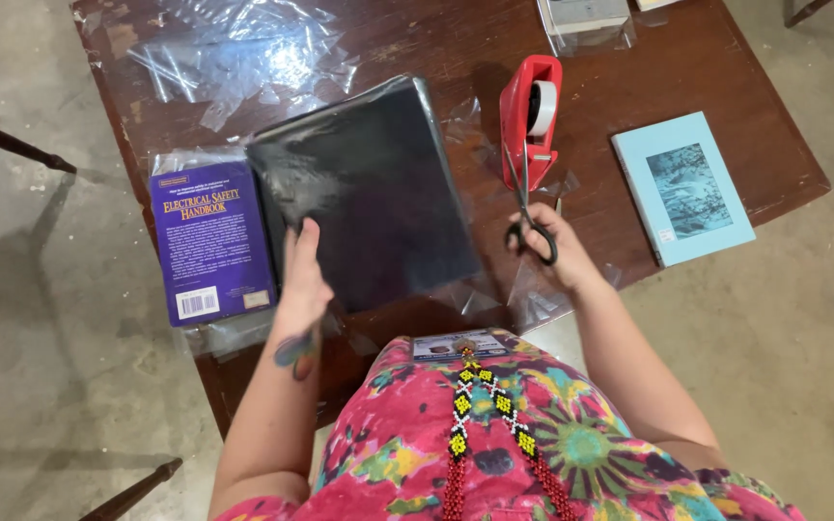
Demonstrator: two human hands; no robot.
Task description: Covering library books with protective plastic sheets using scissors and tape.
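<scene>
Gripping the handles of the scissors point(530, 207), the right hand point(554, 246) is keeping their blades pointed away, just beside the red tape dispenser point(530, 109). The left hand point(305, 275) is lying flat and unclenched on the dark book point(367, 193), which is sitting in clear plastic wrap point(465, 294) on the wooden table point(417, 39), next to a purple book point(209, 241). It looks like wrapping is underway; trimming the loose plastic along the book's edge would call for steady pressing and careful blade aim.

Pink floral dress; beaded necklace point(463, 425)
</scene>
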